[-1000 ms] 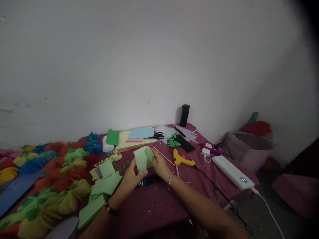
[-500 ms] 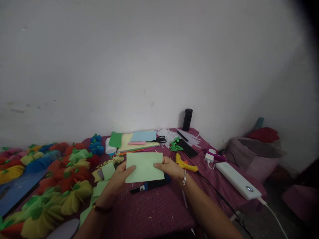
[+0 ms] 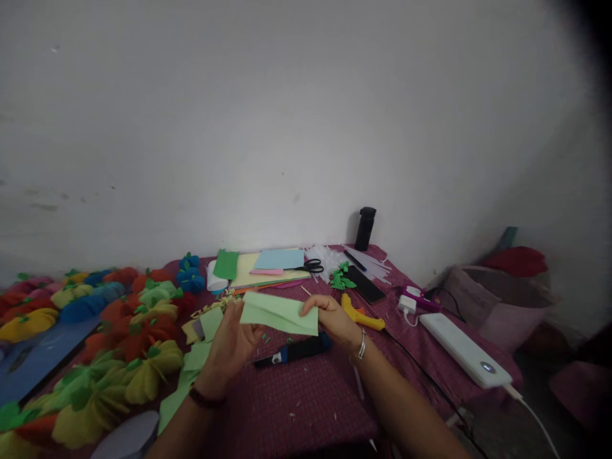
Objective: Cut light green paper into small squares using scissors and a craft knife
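Note:
A light green sheet of paper (image 3: 275,311) is in the air above the table, doubled over lengthwise into a narrower strip with its top layer lifting a little. My right hand (image 3: 332,322) pinches its right end, thumb on top. At the left end is my left hand (image 3: 234,341), its fingers partly behind the paper and its thumb beneath the lower edge. Under the paper lies a blue-and-black utility knife (image 3: 299,349). More light green paper pieces (image 3: 196,360) lie beside my left forearm.
Colourful paper pumpkins (image 3: 143,325) crowd the left side. At the back are scissors (image 3: 313,266), paper sheets (image 3: 278,259) and a black bottle (image 3: 365,228). A yellow glue gun (image 3: 361,315), a phone (image 3: 366,285) and a white power bank (image 3: 463,349) with cables lie right.
The green sheet was flat and held at both ends; now it is folded over to about half its height. My left hand has turned and dropped slightly at the left end.

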Motion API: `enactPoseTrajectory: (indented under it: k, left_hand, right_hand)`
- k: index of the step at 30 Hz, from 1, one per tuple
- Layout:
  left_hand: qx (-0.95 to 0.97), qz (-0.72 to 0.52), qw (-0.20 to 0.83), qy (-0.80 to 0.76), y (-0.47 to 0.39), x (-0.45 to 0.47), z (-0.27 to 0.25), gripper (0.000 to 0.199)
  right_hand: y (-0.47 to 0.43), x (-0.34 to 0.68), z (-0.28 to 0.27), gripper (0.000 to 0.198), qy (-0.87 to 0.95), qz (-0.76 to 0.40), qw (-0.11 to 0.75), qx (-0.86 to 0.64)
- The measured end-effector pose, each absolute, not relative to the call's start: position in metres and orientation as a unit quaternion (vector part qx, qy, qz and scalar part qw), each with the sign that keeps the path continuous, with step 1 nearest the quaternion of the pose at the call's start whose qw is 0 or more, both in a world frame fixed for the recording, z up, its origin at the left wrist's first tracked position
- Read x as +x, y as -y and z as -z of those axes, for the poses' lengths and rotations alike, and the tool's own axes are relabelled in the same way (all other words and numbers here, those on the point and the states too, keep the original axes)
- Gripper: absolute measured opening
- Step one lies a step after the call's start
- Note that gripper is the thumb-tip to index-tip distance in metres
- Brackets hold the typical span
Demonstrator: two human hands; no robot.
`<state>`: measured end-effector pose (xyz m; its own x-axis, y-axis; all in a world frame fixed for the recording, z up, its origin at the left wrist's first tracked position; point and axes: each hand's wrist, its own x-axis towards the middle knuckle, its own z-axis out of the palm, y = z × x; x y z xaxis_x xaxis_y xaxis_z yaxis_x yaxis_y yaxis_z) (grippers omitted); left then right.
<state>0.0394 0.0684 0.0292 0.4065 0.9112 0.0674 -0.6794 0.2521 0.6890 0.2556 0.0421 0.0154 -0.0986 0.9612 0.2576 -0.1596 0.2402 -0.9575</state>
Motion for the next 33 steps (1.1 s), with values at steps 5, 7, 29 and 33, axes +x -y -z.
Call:
enactPoseTrajectory:
  k: [5, 7, 29, 33]
  left_hand:
    - [0.367, -0.471, 0.8, -0.056, -0.059, 0.058, -0.013, 0.065]
    - [0.401, -0.465, 0.787, -0.053, -0.053, 0.064, -0.004, 0.052]
    - [0.282, -0.49, 0.81, -0.155, -0.054, 0.055, -0.012, 0.052]
    - [0.277, -0.491, 0.814, -0.139, -0.055, 0.054, -0.013, 0.052]
  right_hand:
    - [-0.041, 0.24, -0.01, 0.017, 0.586, -0.368, 0.602, -0.398]
    - [-0.039, 0.23, -0.005, 0.02, 0.603, -0.35, 0.595, -0.401]
    - [-0.03, 0.214, 0.008, 0.025, 0.767, -0.296, 0.448, -0.351]
    - [-0.028, 0.216, 0.006, 0.024, 0.778, -0.281, 0.447, -0.342]
